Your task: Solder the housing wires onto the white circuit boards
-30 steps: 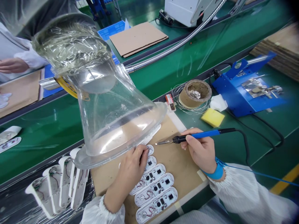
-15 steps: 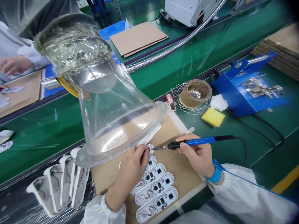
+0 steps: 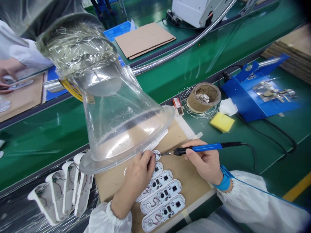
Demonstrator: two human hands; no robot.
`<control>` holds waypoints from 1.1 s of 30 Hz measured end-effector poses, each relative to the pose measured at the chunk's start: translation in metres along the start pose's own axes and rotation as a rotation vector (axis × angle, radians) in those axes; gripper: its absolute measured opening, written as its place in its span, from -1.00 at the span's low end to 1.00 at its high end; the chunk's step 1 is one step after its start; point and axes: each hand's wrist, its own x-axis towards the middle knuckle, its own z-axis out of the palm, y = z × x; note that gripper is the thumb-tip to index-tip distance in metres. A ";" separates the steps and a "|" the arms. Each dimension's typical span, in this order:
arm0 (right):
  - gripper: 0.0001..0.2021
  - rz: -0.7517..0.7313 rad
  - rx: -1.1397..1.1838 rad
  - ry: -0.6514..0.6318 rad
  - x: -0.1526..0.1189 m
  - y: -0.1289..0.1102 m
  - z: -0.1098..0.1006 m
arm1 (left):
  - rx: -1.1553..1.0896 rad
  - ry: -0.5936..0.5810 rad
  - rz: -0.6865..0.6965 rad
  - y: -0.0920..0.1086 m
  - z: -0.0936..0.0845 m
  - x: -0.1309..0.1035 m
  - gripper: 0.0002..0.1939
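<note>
Blue iron (image 3: pixel 202 148) clamped in R hand (image 3: pixel 205 163), tip at wht brd (image 3: pixel 158 157), can't tell L hand (image 3: pixel 141 170) grip

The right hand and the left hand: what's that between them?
In the head view, the soldering iron pokes out from the right hand, over brown cardboard, to a white circuit piece at the left hand.

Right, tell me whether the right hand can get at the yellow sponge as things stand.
Probably yes: the yellow sponge lies just beyond the right hand, with nothing on top of it. That hand grips the soldering iron, though, so picking the sponge up likely means setting that down.
</note>
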 end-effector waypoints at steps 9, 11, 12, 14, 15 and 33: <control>-0.94 -0.004 -0.023 0.017 -0.003 0.004 -0.002 | 0.022 -0.020 -0.016 -0.001 0.000 0.000 -0.86; -0.94 -0.001 -0.027 0.040 -0.004 0.007 -0.004 | 0.019 -0.020 -0.018 -0.001 0.000 0.000 -0.86; -0.95 0.006 -0.025 0.047 -0.004 0.007 -0.005 | 0.018 -0.018 -0.018 -0.001 0.000 0.000 -0.86; -0.94 0.018 -0.014 0.055 -0.005 0.008 -0.006 | 0.020 -0.014 -0.011 -0.002 0.000 0.000 -0.86; -0.94 0.022 -0.007 0.055 -0.005 0.008 -0.006 | 0.021 -0.012 -0.004 -0.002 0.000 0.000 -0.86; -0.90 0.053 0.061 0.051 -0.004 0.010 -0.008 | -0.113 -0.044 -0.029 0.002 -0.007 0.001 -0.86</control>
